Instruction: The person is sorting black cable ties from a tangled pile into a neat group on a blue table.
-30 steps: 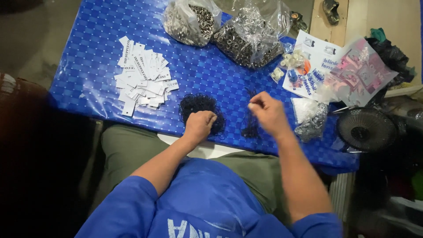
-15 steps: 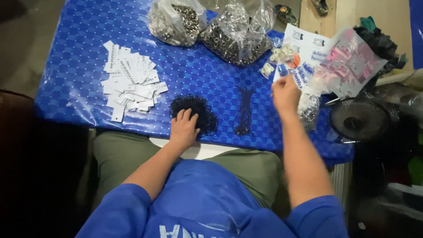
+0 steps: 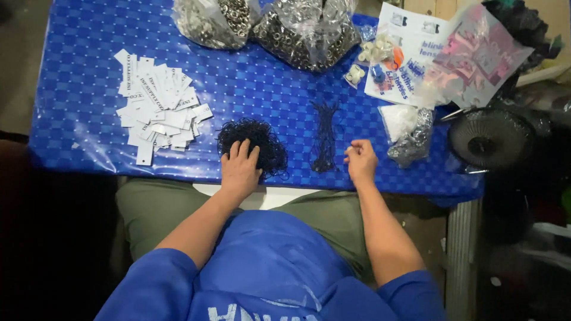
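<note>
Black tangle of thin cords [image 3: 253,145] sits near the front edge of the tabletop [image 3: 77,71], which is covered in a blue checked plastic sheet. Left hand [image 3: 239,168] lies flat on the near side of that tangle, fingers spread and resting on the strands; grip apart, nothing pinched.

Right of the tangle, a straightened bundle of black cords [image 3: 325,135] lies lengthwise, apart from the heap. Right hand [image 3: 361,160] is just right of the bundle's near end, fingers curled loosely inward; grip nearly together. Cannot tell whether a strand is between the fingertips.

Left of the tangle, well apart: a loose pile of white rectangular tags [image 3: 157,110], some with dark print.

Beyond the tangle, at the far edge: two clear plastic bags of small metal rings, one [image 3: 214,21] to the left, one [image 3: 309,32] to the right, both lying slumped.

Farther right of the bundle: a small clear bag of silvery bits [image 3: 411,139], a white sachet [image 3: 397,117], printed paper sheets [image 3: 410,47] and a clear pouch with pink pieces [image 3: 476,56]. Past the tabletop's right end, a dark round fan grille [image 3: 491,139].
</note>
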